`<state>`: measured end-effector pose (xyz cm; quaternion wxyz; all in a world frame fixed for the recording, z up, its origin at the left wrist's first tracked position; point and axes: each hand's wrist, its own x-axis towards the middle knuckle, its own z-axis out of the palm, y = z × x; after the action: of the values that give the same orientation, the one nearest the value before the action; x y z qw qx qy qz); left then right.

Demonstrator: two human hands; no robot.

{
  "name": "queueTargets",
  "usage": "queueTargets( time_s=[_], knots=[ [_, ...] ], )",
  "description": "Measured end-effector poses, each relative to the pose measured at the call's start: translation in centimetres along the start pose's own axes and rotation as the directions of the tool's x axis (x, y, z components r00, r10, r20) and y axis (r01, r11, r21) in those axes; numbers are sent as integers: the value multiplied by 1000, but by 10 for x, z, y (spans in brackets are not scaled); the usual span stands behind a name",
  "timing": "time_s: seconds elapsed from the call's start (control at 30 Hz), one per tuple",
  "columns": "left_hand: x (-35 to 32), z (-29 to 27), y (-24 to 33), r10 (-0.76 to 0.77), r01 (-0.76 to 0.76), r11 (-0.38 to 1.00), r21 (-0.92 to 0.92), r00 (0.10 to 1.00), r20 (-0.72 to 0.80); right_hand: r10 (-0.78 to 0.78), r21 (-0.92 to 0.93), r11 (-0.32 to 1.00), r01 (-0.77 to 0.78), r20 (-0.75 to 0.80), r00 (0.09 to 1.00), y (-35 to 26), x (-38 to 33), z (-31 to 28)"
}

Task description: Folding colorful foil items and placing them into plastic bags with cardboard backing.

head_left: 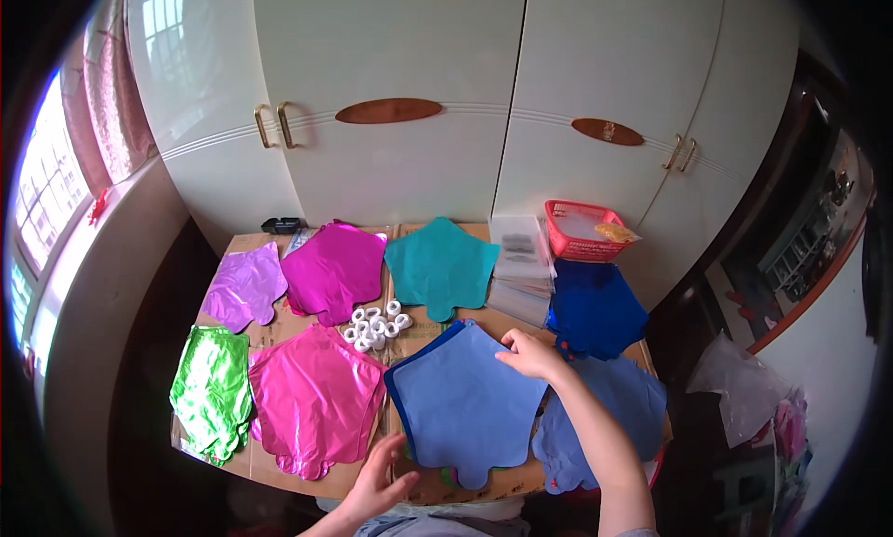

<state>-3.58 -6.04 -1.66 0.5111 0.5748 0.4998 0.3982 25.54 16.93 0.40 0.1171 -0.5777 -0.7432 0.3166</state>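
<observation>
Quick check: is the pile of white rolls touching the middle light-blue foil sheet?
Apart. The head view shows bare cardboard between the white rolls and the middle light-blue foil sheet.

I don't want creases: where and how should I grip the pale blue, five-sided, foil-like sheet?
Probably pinch the pale blue sheet by its rounded tab, coming from the person's side: the narrow tab juts that way, while the right hand is at the upper right edge.
</observation>
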Motion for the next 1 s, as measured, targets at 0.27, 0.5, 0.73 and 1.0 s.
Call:
queueTargets(
  time_s=[0.27,0.5,0.73,1.0],
  knots=[
    [-56,19,-24,-387,531,837,-128,742,548,-28,-57,998,36,135,990,-19,-26,12],
    [-56,71,-65,-511,764,166,-624,608,608,29,-7,1000,-28,82,996,-31,-82,33],
    [-39,83,-46,-135,757,-207,-620,606,784,-56,12,998,58,-143,988,-25,-104,58],
    [-46,86,-85,-189,791,-214,-573,542,819,-115,193,976,98,79,990,-28,-61,47]
  ],
)
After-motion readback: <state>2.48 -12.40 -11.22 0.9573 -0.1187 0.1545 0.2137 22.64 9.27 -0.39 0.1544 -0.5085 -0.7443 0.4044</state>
